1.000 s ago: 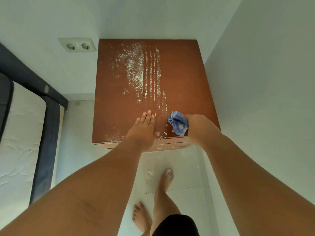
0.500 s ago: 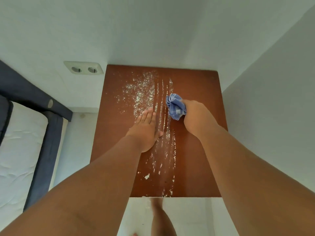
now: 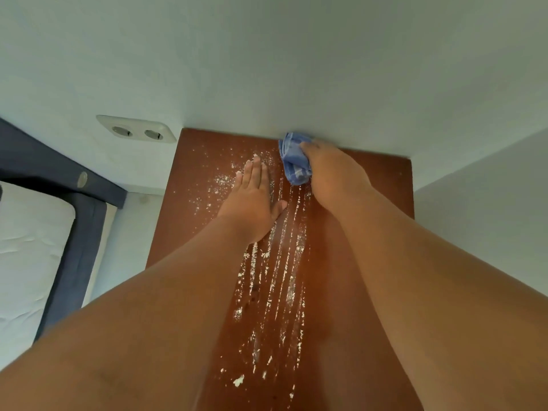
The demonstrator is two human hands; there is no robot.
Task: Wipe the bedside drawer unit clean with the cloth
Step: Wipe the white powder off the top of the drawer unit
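The brown top of the bedside drawer unit [image 3: 382,185] fills the middle of the head view, streaked with white powder [image 3: 275,280] in long lines down its centre. My right hand [image 3: 335,176] grips a bunched blue checked cloth [image 3: 293,160] pressed on the top at its back edge, against the wall. My left hand [image 3: 252,200] lies flat, palm down with fingers together, on the powdered left part of the top, just left of the cloth.
A white wall closes the back and another wall [image 3: 486,221] runs along the unit's right side. A double socket [image 3: 136,132] sits on the wall at left. A bed with a dark blue frame [image 3: 77,247] and white mattress stands to the left.
My right hand has pushed the cloth from the front edge up to the back edge by the wall. My left hand slid forward too, and the view moved closer over the top.
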